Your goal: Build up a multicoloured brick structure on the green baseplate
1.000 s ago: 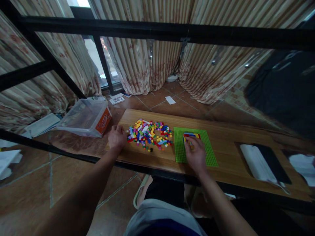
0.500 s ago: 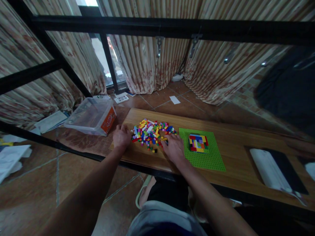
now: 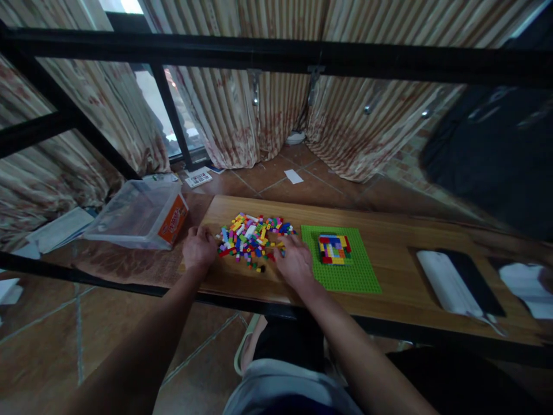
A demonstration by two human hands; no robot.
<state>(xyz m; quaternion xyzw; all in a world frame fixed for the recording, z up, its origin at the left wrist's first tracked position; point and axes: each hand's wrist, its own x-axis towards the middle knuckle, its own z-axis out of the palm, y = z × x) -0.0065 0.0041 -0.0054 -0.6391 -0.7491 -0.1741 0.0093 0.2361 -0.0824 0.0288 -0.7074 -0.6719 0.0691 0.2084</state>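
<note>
On the desk [image 3: 389, 253], taking the brick pile [image 3: 248, 236] as clock centre and 12 as straight away from you: pile loose, mixed colours, small pieces strewn on its near side. Your left hand [image 3: 199, 250] at 9 o'clock, low at the desk's end, its fingers bent and drawn in beside the pile; grip on any piece cannot be told. Your right hand [image 3: 295, 262] at 4 o'clock, palm down, fingers reaching into the near edge of the pile by some yellow bricks, bent and fairly narrow; cannot tell whether a brick is pinched, as the tips are hidden. Green baseplate [image 3: 360, 271] at 3 o'clock, flat, just beyond your right hand. Brick build [image 3: 335, 249] on it, slightly toward 11 from the plate's middle: red, yellow, blue and white bricks in a low, roughly square block. Further out at 3, a white case [image 3: 447, 282] with a strap lies beside a dark flat item [image 3: 475, 279]. Clear plastic bin [image 3: 133, 213] with an orange label at 9 to 10 o'clock, past your left hand. White paper [image 3: 294, 176] at 1 o'clock on the tiled floor [image 3: 268, 181]; striped curtains [image 3: 233, 115] at 12, behind a black bar [image 3: 276, 55].
</note>
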